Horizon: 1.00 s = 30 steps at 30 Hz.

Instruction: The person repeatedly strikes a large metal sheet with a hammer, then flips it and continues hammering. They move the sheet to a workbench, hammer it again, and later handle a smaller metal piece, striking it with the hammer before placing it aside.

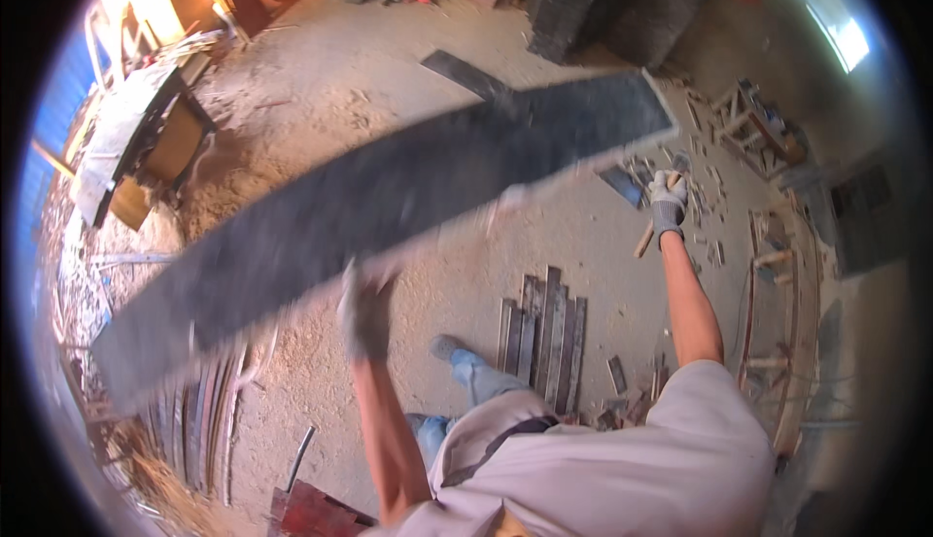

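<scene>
A long, dark board with a pale lower edge spans the view from lower left to upper right, tilted and blurred by motion. My left hand, in a grey work glove, grips its near edge, the fingers partly hidden behind the board. Out to the right, my gloved right hand is closed round the wooden handle of a hammer. The hammer's head shows just beyond that hand, well apart from the board.
Dark narrow planks lie by my feet, and more strips lie at lower left. Wood scraps litter the floor beyond my right hand. Sawdust spreads near a slanted panel at left. A wooden frame stands at right.
</scene>
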Tool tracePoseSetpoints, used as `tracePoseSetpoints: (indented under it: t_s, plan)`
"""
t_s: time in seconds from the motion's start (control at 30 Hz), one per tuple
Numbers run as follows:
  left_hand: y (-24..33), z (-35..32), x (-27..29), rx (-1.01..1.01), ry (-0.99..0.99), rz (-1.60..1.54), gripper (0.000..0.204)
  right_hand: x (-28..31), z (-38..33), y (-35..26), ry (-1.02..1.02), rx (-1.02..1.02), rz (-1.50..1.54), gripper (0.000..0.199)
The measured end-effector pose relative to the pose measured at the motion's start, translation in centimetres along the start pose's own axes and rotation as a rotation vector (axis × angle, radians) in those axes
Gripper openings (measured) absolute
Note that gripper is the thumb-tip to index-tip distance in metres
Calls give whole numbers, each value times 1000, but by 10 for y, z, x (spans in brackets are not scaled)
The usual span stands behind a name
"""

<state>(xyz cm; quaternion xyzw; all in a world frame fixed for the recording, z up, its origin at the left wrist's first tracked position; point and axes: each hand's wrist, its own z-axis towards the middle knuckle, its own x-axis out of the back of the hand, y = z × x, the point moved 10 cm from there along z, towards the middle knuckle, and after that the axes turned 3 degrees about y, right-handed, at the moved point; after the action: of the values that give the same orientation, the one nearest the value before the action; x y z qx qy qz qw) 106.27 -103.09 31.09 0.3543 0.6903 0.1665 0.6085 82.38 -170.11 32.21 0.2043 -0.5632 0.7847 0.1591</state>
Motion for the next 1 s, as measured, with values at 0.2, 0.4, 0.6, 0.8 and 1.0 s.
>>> tracePoseSetpoints:
  t_s: [0.2, 0.4, 0.6, 0.8, 1.0]
  plan:
    - [-170, 15, -81, 518, -167, 404, 75, -26, -132, 81, -350, -537, 182, 24]
    - [-78, -105, 149, 379, 292, 428, 55, -115, -414, 49, -978, -682, -4, 24]
    - [81, -377, 327, 63, 1124, 231, 43, -86, -719, -102, -1877, -260, -180, 22]
    - [103, -659, 459, -400, 1460, -133, 43, 46, -932, -205, -2186, 244, 142, 16]
    - [96, -969, 620, -449, 1700, -572, 46, 211, -1190, -180, -2312, 364, -156, 15]
